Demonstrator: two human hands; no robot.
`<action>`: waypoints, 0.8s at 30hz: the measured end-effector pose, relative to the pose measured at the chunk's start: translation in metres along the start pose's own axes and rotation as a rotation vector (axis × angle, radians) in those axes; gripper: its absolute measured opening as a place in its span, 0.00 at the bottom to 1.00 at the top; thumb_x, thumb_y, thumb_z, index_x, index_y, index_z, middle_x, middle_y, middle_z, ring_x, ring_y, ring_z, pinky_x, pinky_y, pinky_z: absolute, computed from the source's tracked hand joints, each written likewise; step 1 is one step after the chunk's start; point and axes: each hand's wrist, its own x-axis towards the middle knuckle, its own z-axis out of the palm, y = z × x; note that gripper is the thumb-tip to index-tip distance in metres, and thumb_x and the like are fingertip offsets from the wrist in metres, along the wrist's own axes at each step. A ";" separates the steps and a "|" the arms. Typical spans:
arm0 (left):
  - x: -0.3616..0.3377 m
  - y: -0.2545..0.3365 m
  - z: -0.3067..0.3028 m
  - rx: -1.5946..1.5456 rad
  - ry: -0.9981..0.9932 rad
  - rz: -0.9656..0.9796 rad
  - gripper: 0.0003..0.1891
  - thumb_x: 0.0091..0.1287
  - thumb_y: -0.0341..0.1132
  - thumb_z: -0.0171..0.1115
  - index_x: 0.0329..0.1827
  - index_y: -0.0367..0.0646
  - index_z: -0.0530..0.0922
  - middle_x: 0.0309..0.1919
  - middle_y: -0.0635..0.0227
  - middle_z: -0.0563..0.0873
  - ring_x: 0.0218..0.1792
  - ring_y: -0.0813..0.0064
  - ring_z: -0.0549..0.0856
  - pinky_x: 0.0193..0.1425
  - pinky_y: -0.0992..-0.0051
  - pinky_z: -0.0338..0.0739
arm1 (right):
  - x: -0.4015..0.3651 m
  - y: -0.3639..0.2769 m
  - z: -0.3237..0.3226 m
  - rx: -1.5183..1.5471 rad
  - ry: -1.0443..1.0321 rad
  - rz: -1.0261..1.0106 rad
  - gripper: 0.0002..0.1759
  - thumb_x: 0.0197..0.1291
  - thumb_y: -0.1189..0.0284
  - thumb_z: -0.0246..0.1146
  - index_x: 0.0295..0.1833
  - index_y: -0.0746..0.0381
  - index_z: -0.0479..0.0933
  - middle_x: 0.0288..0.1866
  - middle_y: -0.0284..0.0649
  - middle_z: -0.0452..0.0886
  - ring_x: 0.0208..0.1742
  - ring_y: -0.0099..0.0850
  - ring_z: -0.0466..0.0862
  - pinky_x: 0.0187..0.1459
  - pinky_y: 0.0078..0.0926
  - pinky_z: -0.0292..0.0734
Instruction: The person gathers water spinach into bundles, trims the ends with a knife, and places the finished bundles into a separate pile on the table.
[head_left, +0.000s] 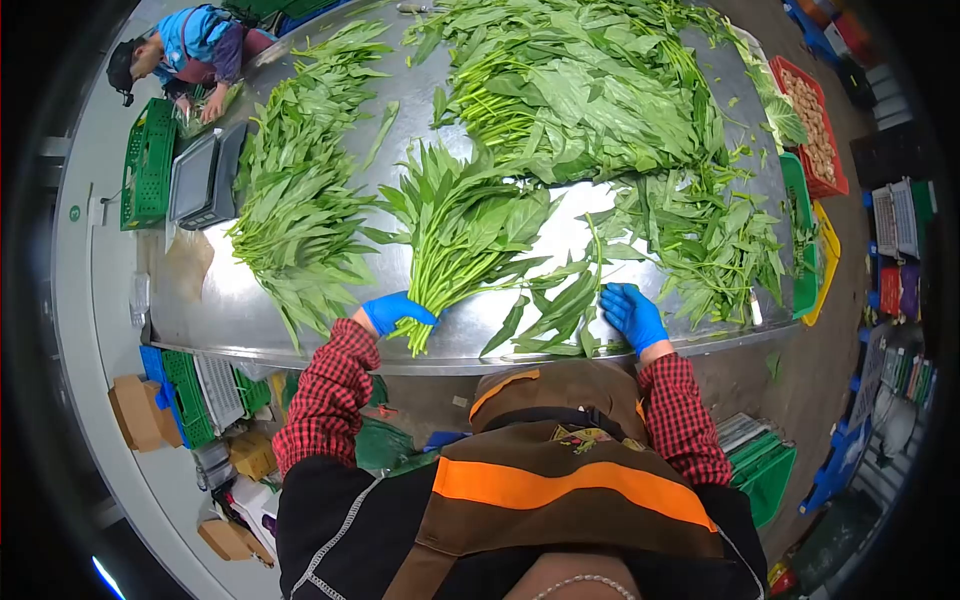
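My left hand (398, 314), in a blue glove, is closed around the stem ends of a bunch of leafy water spinach (440, 235) whose leaves point away from me across the metal table (200, 310). My right hand (633, 317), also blue-gloved, lies low over the table with its fingers stretched out, beside a few loose water spinach stems (572, 305). Nothing shows in its grasp. A large water spinach heap (600, 90) covers the back of the table, and a smaller pile (715, 250) spreads to the right. On the left lies a long row of bunches (305, 180).
A scale (207, 178) stands at the table's left edge beside a green crate (147, 165), where another person (195, 50) handles a bag. Green (800, 235) and red crates (838, 165) line the right side. A small white-handled object (755, 308) lies near the right front edge.
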 end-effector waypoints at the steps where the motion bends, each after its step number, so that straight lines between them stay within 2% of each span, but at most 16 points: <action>1: -0.002 0.002 0.000 0.005 -0.001 0.004 0.17 0.57 0.28 0.68 0.49 0.37 0.79 0.39 0.65 0.85 0.38 0.74 0.84 0.44 0.74 0.78 | 0.001 0.003 0.002 -0.020 0.008 -0.007 0.21 0.70 0.59 0.51 0.58 0.63 0.75 0.54 0.40 0.81 0.54 0.33 0.81 0.56 0.32 0.75; 3: 0.000 0.002 -0.003 0.009 -0.001 0.006 0.16 0.57 0.28 0.68 0.49 0.38 0.79 0.39 0.65 0.85 0.38 0.74 0.84 0.45 0.74 0.78 | 0.002 0.006 0.006 -0.041 0.016 -0.011 0.21 0.70 0.59 0.51 0.58 0.63 0.74 0.55 0.40 0.81 0.54 0.33 0.81 0.56 0.32 0.74; 5: 0.004 -0.002 -0.012 0.152 -0.015 0.035 0.18 0.56 0.30 0.69 0.50 0.37 0.80 0.42 0.65 0.85 0.40 0.74 0.84 0.49 0.74 0.77 | 0.000 0.008 0.014 -0.058 0.029 -0.022 0.22 0.70 0.59 0.51 0.60 0.63 0.73 0.56 0.41 0.80 0.55 0.33 0.80 0.57 0.33 0.73; 9: -0.006 0.003 -0.011 0.188 0.091 0.151 0.22 0.52 0.31 0.71 0.51 0.36 0.79 0.43 0.65 0.86 0.41 0.75 0.83 0.52 0.74 0.75 | 0.015 0.015 0.006 -0.075 0.033 -0.017 0.23 0.69 0.57 0.52 0.60 0.62 0.73 0.58 0.41 0.80 0.57 0.33 0.79 0.58 0.33 0.72; 11: -0.018 0.031 -0.010 0.552 0.154 0.196 0.25 0.49 0.33 0.74 0.52 0.37 0.80 0.43 0.65 0.87 0.43 0.76 0.83 0.52 0.74 0.76 | 0.015 0.017 0.008 -0.094 0.064 -0.019 0.24 0.68 0.57 0.52 0.60 0.61 0.73 0.58 0.40 0.80 0.57 0.32 0.79 0.57 0.32 0.72; 14: -0.048 0.057 -0.032 0.690 0.254 0.295 0.26 0.47 0.35 0.75 0.51 0.38 0.80 0.41 0.65 0.87 0.42 0.75 0.83 0.51 0.73 0.76 | 0.019 0.019 0.008 -0.136 0.083 -0.002 0.23 0.68 0.57 0.52 0.62 0.58 0.72 0.58 0.36 0.79 0.57 0.32 0.78 0.57 0.31 0.71; 15: -0.057 0.064 -0.045 0.822 0.316 0.323 0.27 0.46 0.36 0.75 0.52 0.39 0.80 0.42 0.62 0.87 0.42 0.73 0.84 0.51 0.71 0.77 | 0.022 0.021 0.009 -0.141 0.114 0.004 0.23 0.67 0.56 0.53 0.61 0.57 0.73 0.55 0.36 0.80 0.53 0.32 0.79 0.55 0.31 0.72; 16: -0.070 0.073 -0.051 0.815 0.332 0.329 0.27 0.46 0.36 0.75 0.52 0.39 0.80 0.42 0.62 0.87 0.42 0.73 0.84 0.51 0.71 0.77 | 0.023 0.023 0.013 -0.154 0.101 0.004 0.23 0.67 0.56 0.53 0.61 0.57 0.73 0.55 0.36 0.80 0.53 0.32 0.79 0.55 0.31 0.72; 18: -0.096 0.092 -0.065 0.951 0.481 0.451 0.29 0.45 0.36 0.74 0.53 0.39 0.78 0.43 0.59 0.87 0.42 0.69 0.84 0.51 0.70 0.76 | 0.022 0.023 0.022 -0.188 0.183 -0.007 0.21 0.68 0.57 0.52 0.59 0.57 0.75 0.51 0.35 0.83 0.50 0.29 0.81 0.51 0.29 0.73; 20: -0.114 0.101 -0.089 0.976 0.551 0.428 0.30 0.44 0.36 0.73 0.54 0.39 0.77 0.43 0.56 0.86 0.42 0.66 0.84 0.52 0.69 0.76 | 0.027 0.026 0.021 -0.212 0.175 -0.029 0.20 0.67 0.57 0.53 0.58 0.56 0.76 0.48 0.34 0.83 0.48 0.29 0.82 0.51 0.30 0.73; 22: -0.131 0.117 -0.118 1.114 0.789 0.545 0.29 0.45 0.36 0.72 0.54 0.39 0.77 0.43 0.55 0.86 0.42 0.64 0.84 0.52 0.68 0.76 | 0.033 0.028 0.023 -0.221 0.233 0.001 0.17 0.66 0.57 0.55 0.53 0.55 0.77 0.43 0.33 0.83 0.45 0.28 0.82 0.48 0.30 0.73; 24: -0.161 0.151 -0.138 1.085 0.915 0.649 0.30 0.44 0.38 0.72 0.54 0.42 0.78 0.42 0.50 0.84 0.42 0.51 0.83 0.49 0.63 0.77 | 0.044 0.032 0.011 -0.224 0.210 0.010 0.14 0.65 0.57 0.56 0.49 0.53 0.78 0.38 0.31 0.82 0.41 0.28 0.82 0.45 0.29 0.74</action>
